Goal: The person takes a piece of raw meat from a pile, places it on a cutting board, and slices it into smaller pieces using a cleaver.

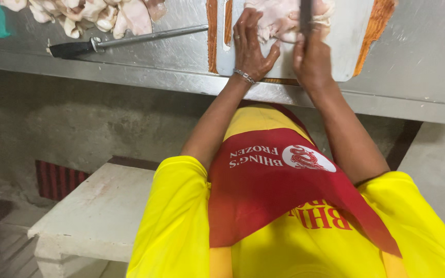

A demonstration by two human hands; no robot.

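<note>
In the head view, the left hand [251, 47] lies flat, fingers spread, pressing a piece of raw chicken [276, 19] down on the white cutting board [343, 49] at the steel counter [418, 62] edge. The right hand [312, 59] is closed around a knife [306, 15], its blade standing against the meat. A sharpening steel [130, 40] lies to the left, just below a pile of chicken pieces [93, 14].

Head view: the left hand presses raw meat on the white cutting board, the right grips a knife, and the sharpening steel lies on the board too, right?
Not quite. The sharpening steel lies on the metal table, left of the cutting board, as the head view shows. The left hand does press the raw meat; the right hand grips the knife.
</note>
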